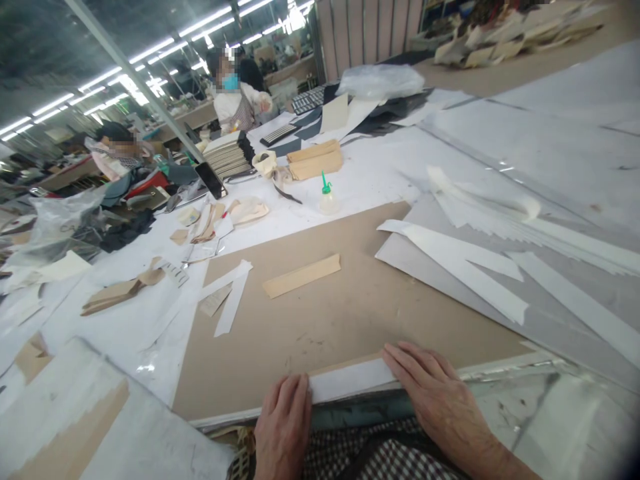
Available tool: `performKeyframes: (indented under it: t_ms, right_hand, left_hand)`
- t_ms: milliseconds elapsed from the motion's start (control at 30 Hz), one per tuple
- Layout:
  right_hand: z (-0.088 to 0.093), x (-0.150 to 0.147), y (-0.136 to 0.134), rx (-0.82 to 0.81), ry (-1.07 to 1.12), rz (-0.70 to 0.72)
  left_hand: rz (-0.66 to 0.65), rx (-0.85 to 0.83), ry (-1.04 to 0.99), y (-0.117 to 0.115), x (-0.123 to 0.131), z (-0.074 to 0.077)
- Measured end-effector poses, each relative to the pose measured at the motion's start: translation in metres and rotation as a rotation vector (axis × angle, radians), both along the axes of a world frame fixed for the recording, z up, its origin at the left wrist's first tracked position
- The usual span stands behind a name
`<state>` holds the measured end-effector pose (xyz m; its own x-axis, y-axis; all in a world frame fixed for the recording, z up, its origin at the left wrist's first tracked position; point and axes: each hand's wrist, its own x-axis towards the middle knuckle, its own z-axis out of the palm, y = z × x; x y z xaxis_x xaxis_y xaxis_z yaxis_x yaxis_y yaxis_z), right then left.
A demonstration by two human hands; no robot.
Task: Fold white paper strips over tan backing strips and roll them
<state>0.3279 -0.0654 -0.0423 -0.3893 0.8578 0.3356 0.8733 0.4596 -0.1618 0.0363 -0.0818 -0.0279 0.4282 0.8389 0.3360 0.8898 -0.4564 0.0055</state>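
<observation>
At the near edge of the brown board (360,313), a white strip (350,381) lies lengthwise, with a thin tan strip (345,363) showing along its far side. My left hand (285,417) is closed on the white strip's left end, fingers bent and pressed together. On the right end rest the close-set fingers of my right hand (433,383), gripping it against the board; both thumbs are hidden. Farther in on the board lies a separate tan strip (303,275). White strips (234,300) lie to its left.
Long white strips (465,267) lie on grey sheets at right. A green-tipped bottle (327,195) stands beyond the board. Folded tan pieces (315,160), a phone (210,180) and a stack of panels (227,155) are farther back. Two people work across the table.
</observation>
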Motion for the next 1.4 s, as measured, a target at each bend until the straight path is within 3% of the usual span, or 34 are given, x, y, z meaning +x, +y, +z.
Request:
performKeyframes:
  t_ms: [133,267,367,500,667,933,1100,1200,1400]
  right_hand:
    - [0.000,0.000,-0.001,-0.020,0.014,-0.008]
    - [0.003,0.001,-0.002,-0.024,0.090,0.001]
    - [0.006,0.004,-0.001,-0.037,0.192,0.012]
    - [0.008,0.015,-0.002,-0.104,0.313,0.023]
    - [0.014,0.026,-0.003,-0.182,0.357,0.079]
    - [0.023,0.034,-0.001,-0.278,0.262,0.170]
    - [0.028,0.035,0.008,-0.328,0.177,0.254]
    - [0.032,0.034,0.009,-0.324,0.179,0.253]
    - [0.028,0.034,-0.006,-0.260,0.330,0.193]
  left_hand:
    - [0.042,0.015,0.029,-0.006,-0.015,-0.002]
    - [0.093,-0.040,-0.100,-0.001,0.015,-0.001]
    - [-0.045,-0.101,-0.211,0.005,0.055,0.001]
    - [-0.225,-0.102,-0.152,0.012,0.088,0.002]
    - [-0.244,-0.147,-0.126,0.016,0.084,-0.001]
    - [-0.217,-0.307,-0.229,0.021,0.082,0.010]
    - [-0.208,-0.217,-0.122,0.019,0.085,0.003]
    - [-0.218,-0.175,-0.071,0.018,0.089,0.002]
    - [-0.219,-0.269,-0.128,0.023,0.091,0.014]
